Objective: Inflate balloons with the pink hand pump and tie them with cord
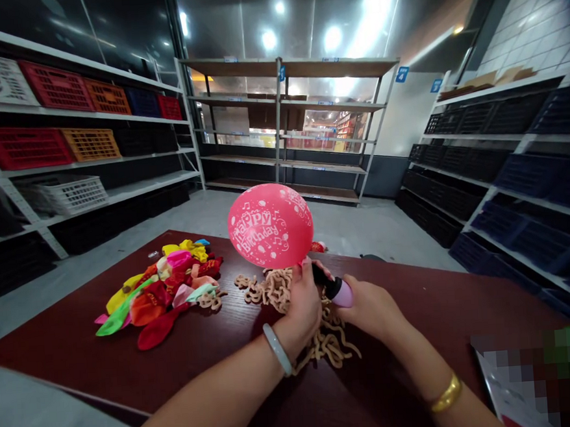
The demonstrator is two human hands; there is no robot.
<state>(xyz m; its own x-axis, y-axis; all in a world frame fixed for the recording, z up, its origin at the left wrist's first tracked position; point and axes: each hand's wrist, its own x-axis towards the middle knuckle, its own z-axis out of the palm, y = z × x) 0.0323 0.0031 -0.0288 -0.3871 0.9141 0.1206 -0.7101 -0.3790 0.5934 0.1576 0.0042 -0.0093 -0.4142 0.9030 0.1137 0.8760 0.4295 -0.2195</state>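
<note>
From here I'd keep it snug: left hand [305,301] pinching the birthday balloon [269,226] low, right hand [371,306] gripping the lilac-and-black pump [340,293].

Left fingers [307,275] hold the balloon [270,227], right fingers [352,284] the purple tool [340,294].

Open lane on table [195,356] between limp balloons [172,288] and left forearm [224,390]. Wide bare stretch beyond right hand [372,308], bounded by pixelated object [514,383], lower right. Inflated balloon [270,226] blocks way straight ahead of left hand [302,306]; pump [340,293] bars gap between 2 hands. Tan strands [275,291] clutter table beneath and beyond them.
</note>
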